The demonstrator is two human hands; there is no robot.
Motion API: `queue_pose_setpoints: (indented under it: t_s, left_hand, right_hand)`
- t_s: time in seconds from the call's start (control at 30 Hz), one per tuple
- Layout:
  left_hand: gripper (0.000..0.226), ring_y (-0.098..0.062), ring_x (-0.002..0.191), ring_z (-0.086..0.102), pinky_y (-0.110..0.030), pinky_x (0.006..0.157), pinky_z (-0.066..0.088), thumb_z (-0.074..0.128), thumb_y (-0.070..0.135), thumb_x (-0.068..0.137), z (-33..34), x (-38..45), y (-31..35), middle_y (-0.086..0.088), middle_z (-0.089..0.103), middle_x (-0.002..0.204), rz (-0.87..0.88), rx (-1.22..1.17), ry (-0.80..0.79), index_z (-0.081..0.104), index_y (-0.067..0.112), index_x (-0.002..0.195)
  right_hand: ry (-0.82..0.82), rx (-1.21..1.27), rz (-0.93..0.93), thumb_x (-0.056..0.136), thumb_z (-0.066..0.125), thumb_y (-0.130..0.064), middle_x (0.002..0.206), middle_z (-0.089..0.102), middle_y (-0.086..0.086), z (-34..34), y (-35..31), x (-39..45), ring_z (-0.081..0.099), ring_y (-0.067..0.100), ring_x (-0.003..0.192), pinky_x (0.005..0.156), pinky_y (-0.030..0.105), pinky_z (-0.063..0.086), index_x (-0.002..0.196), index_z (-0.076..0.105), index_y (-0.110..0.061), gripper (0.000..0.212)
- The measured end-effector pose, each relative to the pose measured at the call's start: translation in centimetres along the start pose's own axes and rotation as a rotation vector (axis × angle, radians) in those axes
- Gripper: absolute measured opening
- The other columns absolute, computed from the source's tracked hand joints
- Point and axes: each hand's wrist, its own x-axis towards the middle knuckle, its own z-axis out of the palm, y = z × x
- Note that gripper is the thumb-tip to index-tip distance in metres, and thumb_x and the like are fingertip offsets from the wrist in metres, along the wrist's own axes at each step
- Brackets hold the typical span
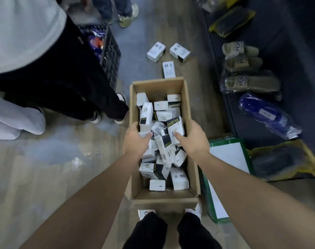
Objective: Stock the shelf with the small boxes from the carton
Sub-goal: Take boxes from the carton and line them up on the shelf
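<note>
Carton (187,112) sits lower centre of frame, open-topped, small boxes (154,168) jumbled inside for easy picking. Left hand (137,139) and right hand (190,139) reach in from either side; fingers curl onto boxes, firm grasp unclear. Shelf (287,56) runs along the right edge.

The fingertips of the left hand (137,139) and right hand (190,138) curl down among the small boxes (163,141); any grip cannot be confirmed. The carton (187,108) floor is covered by its contents. Box print is mostly too small to read. Lower boxes are hidden beneath upper ones. The black crate (111,56) contents are blurred, possibly wrapped packets. Bystanders (45,78) are cut off by the frame edge.
</note>
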Motion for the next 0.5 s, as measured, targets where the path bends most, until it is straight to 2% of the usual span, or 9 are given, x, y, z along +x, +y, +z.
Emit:
queue_pose_setpoints:
  t_s: [0.07,0.17,0.27,0.37,0.5]
  left_hand:
    - [0.066,-0.025,0.124,0.053,-0.041,0.100,0.046,0.069,0.037,0.086,-3.2,-1.8,4.2,-0.004,0.054,0.137,0.037,-0.015,0.023,0.041,0.017,0.143]
    - [0.055,-0.025,0.115,0.057,-0.035,0.091,0.046,0.069,0.036,0.086,-7.9,-4.5,9.8,-0.002,0.059,0.126,0.064,-0.042,0.066,0.048,0.019,0.134]
    - [0.059,-0.026,0.118,0.055,-0.034,0.089,0.045,0.068,0.037,0.085,-11.7,-6.9,13.8,-0.004,0.059,0.129,0.064,-0.048,0.081,0.047,0.017,0.137]
    - [0.061,-0.025,0.120,0.055,-0.038,0.095,0.048,0.069,0.038,0.085,-14.5,-9.1,16.3,-0.005,0.058,0.133,0.072,-0.061,0.084,0.047,0.016,0.137]
    - [0.052,-0.026,0.115,0.057,-0.031,0.086,0.044,0.066,0.037,0.088,-16.0,-12.1,18.1,-0.006,0.058,0.130,0.089,-0.050,0.082,0.049,0.017,0.133]
  right_hand:
    - [-0.023,-0.012,-0.022,0.085,0.069,-0.048,0.133,0.056,-0.001,-3.5,-4.5,-1.3,0.055,0.023,0.120,0.091,0.037,0.049,0.135,0.047,-0.019,0.061]
    - [-0.027,0.029,-0.057,0.083,0.070,-0.047,0.125,0.061,-0.001,-8.1,-10.4,-3.3,0.060,0.022,0.112,0.090,0.040,0.052,0.129,0.051,-0.020,0.056]
    - [-0.024,0.004,-0.090,0.084,0.068,-0.048,0.133,0.058,0.000,-11.7,-14.6,-5.7,0.058,0.022,0.116,0.093,0.040,0.051,0.139,0.045,-0.019,0.066]
    - [-0.013,-0.025,-0.110,0.084,0.067,-0.050,0.137,0.056,0.001,-14.3,-17.3,-8.0,0.059,0.022,0.117,0.094,0.039,0.051,0.145,0.040,-0.018,0.073]
    - [-0.052,-0.046,-0.124,0.084,0.065,-0.054,0.134,0.057,0.002,-16.3,-18.8,-10.9,0.058,0.022,0.118,0.093,0.035,0.050,0.141,0.044,-0.020,0.070]
